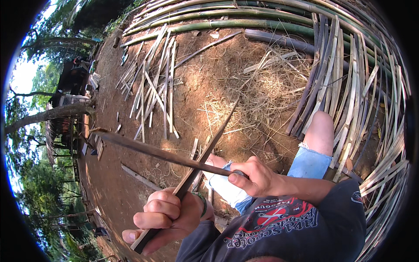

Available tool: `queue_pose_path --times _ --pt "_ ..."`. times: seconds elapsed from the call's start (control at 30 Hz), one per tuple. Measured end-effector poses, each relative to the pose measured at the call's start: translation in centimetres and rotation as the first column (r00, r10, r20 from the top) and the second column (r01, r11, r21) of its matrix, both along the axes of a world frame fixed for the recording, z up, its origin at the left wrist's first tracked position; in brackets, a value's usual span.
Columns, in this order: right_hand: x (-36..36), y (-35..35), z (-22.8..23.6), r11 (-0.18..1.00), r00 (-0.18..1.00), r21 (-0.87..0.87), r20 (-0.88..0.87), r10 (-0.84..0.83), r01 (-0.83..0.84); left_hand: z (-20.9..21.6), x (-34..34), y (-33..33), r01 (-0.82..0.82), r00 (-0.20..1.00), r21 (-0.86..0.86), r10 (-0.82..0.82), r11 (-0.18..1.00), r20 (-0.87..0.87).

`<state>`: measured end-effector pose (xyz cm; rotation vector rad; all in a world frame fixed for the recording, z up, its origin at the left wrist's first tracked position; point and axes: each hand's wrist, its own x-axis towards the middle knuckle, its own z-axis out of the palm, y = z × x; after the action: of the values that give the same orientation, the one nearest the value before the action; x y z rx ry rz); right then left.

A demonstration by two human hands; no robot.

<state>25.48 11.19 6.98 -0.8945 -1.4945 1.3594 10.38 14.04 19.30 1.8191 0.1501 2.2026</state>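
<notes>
My left hand (163, 216) is wrapped round the near part of a long dark bamboo strip (214, 142), which slants up and away to a narrow far end. Closed on the near end of a long, thin brown piece (144, 149) is my right hand (255, 177). That piece runs leftward and ends in a paler, slightly hooked tip; I cannot tell whether it is a blade or another strip. It passes in front of the bamboo strip just ahead of my left hand. Whether the two touch there is not clear.
Pale split strips (163, 89) lie loosely on the brown dirt ground (131, 187). Thin shavings (248, 102) are heaped ahead of my knees. Green bamboo poles (218, 26) lie along the far side, and many long strips (349, 87) are spread at right. Trees (48, 118) stand at left.
</notes>
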Motion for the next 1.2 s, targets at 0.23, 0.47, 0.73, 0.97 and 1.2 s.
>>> queue_pose_path --times 0.23,0.47,0.73,0.97,1.2 --pt "1.3 4.0 -10.2 0.928 0.921 -0.29 0.372 -0.117 0.235 -0.2 -0.6 0.6 0.027 0.999 -0.011 -0.027 1.0 -0.021" --pt "0.8 5.5 -16.1 0.963 0.95 -0.236 0.306 -0.056 0.133 0.5 -1.7 0.9 0.052 0.994 -0.06 -0.045 0.997 0.104" --pt "0.3 9.3 -17.3 0.982 0.912 -0.146 0.407 -0.048 0.117 0.0 -4.0 1.1 0.075 0.994 -0.045 -0.071 0.996 0.082" --pt "5.2 13.8 -34.5 0.824 0.812 -0.387 0.567 -0.141 0.413 0.9 -4.7 2.3 0.224 0.973 -0.057 -0.22 0.973 0.069" --pt "1.5 12.5 -31.7 0.966 0.905 -0.133 0.399 -0.151 0.22 0.6 -7.4 1.9 0.192 0.979 -0.068 -0.187 0.979 0.081"
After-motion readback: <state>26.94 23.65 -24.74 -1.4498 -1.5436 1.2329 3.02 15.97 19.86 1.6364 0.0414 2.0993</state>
